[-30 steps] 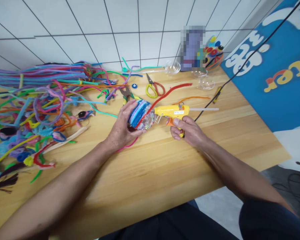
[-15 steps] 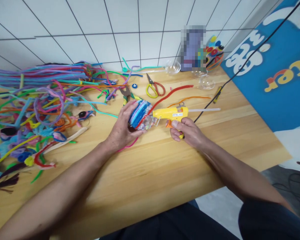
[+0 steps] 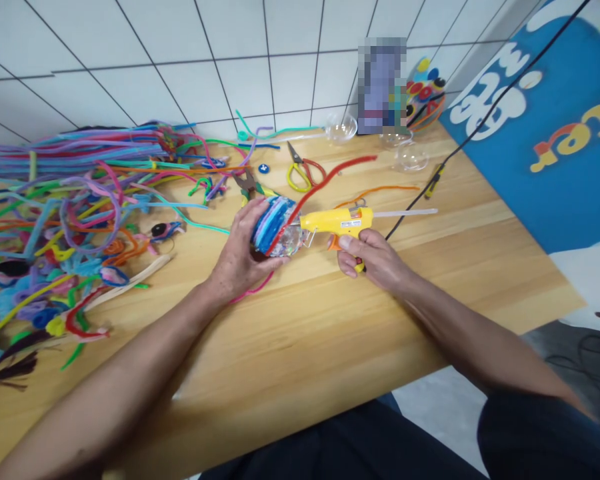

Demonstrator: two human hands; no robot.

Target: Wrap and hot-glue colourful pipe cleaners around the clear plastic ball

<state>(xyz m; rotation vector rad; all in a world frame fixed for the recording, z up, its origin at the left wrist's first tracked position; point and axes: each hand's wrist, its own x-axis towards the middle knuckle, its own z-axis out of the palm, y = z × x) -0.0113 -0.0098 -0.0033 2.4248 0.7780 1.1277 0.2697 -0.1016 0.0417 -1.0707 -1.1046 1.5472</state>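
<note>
My left hand (image 3: 243,257) is wrapped round a clear ball (image 3: 294,241) whose left part is covered with blue, purple and white pipe cleaners. A red pipe cleaner (image 3: 325,179) lies along the edge of the covered part, its free end sticking out up and to the right. In my right hand (image 3: 373,260) is a yellow hot glue gun (image 3: 336,221), with a finger at its orange trigger and a glue stick (image 3: 405,213) poking out the back. The gun's nozzle is at the ball's right side, by the red pipe cleaner; whether it touches is unclear.
Pliers (image 3: 249,185), scissors (image 3: 303,170) and a blue button (image 3: 264,169) lie behind the ball. Bundled pipe cleaners (image 3: 80,150) and a loose tangle fill the left. Clear half-balls (image 3: 341,128) stand near the tiled wall. A black cord (image 3: 463,157) crosses on the right, beside a yellow cutter (image 3: 434,181).
The whole view has shifted slightly, so the scene sits a little higher and further left. Both hands keep their holds; the glue gun stays at the ball.
</note>
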